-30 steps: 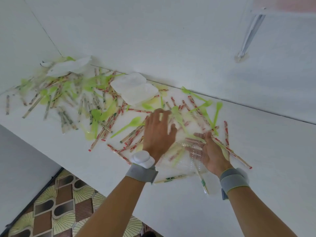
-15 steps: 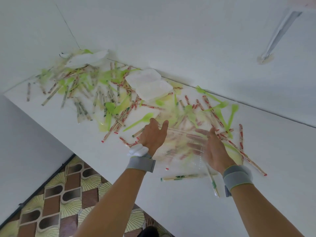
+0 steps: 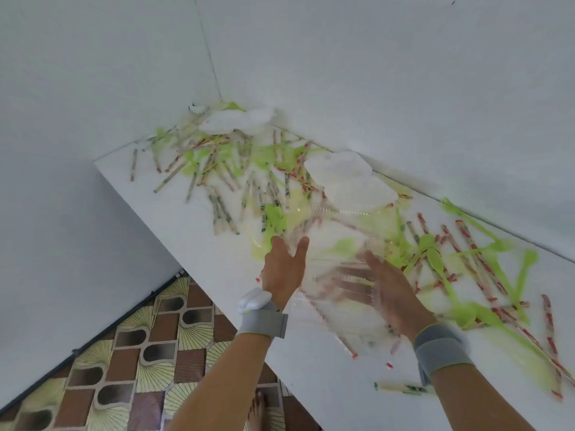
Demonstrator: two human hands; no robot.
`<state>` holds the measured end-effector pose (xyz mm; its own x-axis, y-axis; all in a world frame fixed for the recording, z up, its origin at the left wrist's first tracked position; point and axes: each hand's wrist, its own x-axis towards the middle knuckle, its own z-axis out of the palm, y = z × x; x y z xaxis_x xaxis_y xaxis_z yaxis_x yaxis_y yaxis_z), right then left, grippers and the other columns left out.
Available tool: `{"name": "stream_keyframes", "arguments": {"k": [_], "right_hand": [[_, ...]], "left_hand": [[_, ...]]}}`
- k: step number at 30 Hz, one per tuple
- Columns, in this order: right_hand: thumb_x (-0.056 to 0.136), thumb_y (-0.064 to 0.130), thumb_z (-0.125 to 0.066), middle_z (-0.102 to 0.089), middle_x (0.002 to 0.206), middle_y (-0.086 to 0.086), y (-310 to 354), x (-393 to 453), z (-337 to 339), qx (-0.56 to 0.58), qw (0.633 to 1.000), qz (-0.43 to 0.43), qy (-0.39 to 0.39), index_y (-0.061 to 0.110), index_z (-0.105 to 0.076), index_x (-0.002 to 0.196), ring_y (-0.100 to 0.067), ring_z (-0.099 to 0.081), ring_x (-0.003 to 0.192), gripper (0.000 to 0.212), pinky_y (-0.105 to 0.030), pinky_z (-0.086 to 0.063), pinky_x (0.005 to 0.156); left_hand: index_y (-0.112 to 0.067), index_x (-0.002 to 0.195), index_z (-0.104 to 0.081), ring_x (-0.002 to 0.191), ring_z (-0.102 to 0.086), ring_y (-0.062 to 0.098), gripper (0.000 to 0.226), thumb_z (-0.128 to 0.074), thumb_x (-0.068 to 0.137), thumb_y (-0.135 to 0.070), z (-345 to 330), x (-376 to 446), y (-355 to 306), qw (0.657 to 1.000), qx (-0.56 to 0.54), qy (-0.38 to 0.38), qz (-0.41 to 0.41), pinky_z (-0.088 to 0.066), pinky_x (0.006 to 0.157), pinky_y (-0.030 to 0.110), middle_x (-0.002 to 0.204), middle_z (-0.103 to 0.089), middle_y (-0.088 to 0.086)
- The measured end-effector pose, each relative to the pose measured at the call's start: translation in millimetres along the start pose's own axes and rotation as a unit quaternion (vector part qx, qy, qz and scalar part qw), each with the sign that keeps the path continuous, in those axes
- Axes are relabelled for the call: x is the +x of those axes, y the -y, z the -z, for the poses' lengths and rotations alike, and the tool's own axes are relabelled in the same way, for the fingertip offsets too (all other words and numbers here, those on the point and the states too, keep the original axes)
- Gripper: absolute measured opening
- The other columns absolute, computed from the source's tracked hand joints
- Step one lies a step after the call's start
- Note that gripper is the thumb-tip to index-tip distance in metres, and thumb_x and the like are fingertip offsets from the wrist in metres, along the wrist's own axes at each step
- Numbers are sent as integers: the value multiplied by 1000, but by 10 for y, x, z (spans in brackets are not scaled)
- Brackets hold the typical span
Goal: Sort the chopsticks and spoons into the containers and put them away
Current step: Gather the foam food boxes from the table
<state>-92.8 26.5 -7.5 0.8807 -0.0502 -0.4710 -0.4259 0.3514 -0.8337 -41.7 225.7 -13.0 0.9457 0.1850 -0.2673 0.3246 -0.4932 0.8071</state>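
A clear plastic container (image 3: pixel 337 231), blurred by motion, is up off the white table (image 3: pixel 326 384) between my two hands. My left hand (image 3: pixel 281 272) presses on its left side and my right hand (image 3: pixel 390 290) on its right side, fingers spread along the walls. Paper-wrapped chopsticks (image 3: pixel 222 213) with red or green print lie scattered over the table from the far corner to the right. Lime green plastic spoons (image 3: pixel 435 259) are mixed among them. A single wrapped pair of chopsticks (image 3: pixel 401 388) lies near my right wrist.
Two white lidded containers rest on the pile, one (image 3: pixel 348 178) by the back wall and one (image 3: pixel 236 119) in the far corner. The table's front edge (image 3: pixel 199 262) runs diagonally, with patterned floor (image 3: pixel 124 353) and my bare foot (image 3: pixel 258 409) below it.
The clear container lay flat on the table under my hands; it now stands raised between them. The view has swung right and closer, so the pile sits further left.
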Motion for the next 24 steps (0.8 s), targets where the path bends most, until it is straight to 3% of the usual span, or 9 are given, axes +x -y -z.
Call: {"name": "stream_keyframes", "arguments": {"k": [3, 5, 7, 9, 15, 19, 24], "right_hand": [[106, 37, -48, -74, 112, -21, -27, 220, -501, -17, 1000, 19, 5, 6, -57, 125, -49, -71, 95, 37, -53, -58, 85], [107, 34, -46, -74, 112, -20, -54, 333, -784, -30, 999, 34, -5, 4, -56, 124, -49, -72, 92, 36, -55, -57, 87], [108, 33, -46, -75, 110, -19, -61, 475, -1050, -40, 997, 50, -32, 4, -57, 121, -48, -73, 89, 34, -56, -57, 87], [109, 32, -45, -76, 106, -17, -39, 610, -1258, -40, 995, 64, -64, 3, -58, 119, -47, -74, 85, 33, -54, -59, 83], [109, 28, -44, -79, 93, -9, 35, 916, -1591, -12, 990, 62, -127, 3, -59, 114, -44, -75, 78, 30, -41, -65, 66], [109, 28, -45, -78, 101, -13, 50, 1088, -1595, 1, 987, 51, -155, 5, -60, 116, -46, -74, 81, 29, -44, -64, 71], [108, 29, -46, -77, 102, -15, 86, 1399, -1504, -6, 987, 38, -153, 2, -61, 124, -46, -74, 84, 34, -42, -64, 67]], "left_hand": [[-19, 105, -37, 59, -64, 28, 59, -47, 89, -75, 420, 365, 94, 1000, -10, 11, -3, -54, 57, 35, 112, -66, 20], [-17, 106, -40, 48, -55, 19, 57, -47, 92, -72, 640, 601, 180, 999, -19, 32, 4, -51, 52, 32, 110, -66, 18], [-19, 98, -45, 62, -61, 22, 58, -44, 88, -77, 878, 875, 248, 999, -9, 32, 4, -60, 69, 43, 98, -68, 11], [-20, 99, -50, 80, -65, 26, 52, -45, 91, -71, 1119, 1148, 304, 1000, 23, 15, -6, -57, 82, 48, 94, -66, 6], [-15, 108, -54, 98, -61, 28, 26, -57, 95, -37, 1607, 1982, 392, 991, 112, -24, -72, -53, 85, 44, 110, -62, 7], [-8, 122, -51, 113, -48, 36, 30, -56, 96, -22, 1671, 2450, 398, 971, 200, -47, -122, -43, 92, 45, 126, -50, 15], [-13, 141, -44, 131, -38, 37, 47, -52, 94, -15, 1635, 3016, 301, 942, 303, -49, -133, -30, 106, 46, 143, -45, 14]]}}
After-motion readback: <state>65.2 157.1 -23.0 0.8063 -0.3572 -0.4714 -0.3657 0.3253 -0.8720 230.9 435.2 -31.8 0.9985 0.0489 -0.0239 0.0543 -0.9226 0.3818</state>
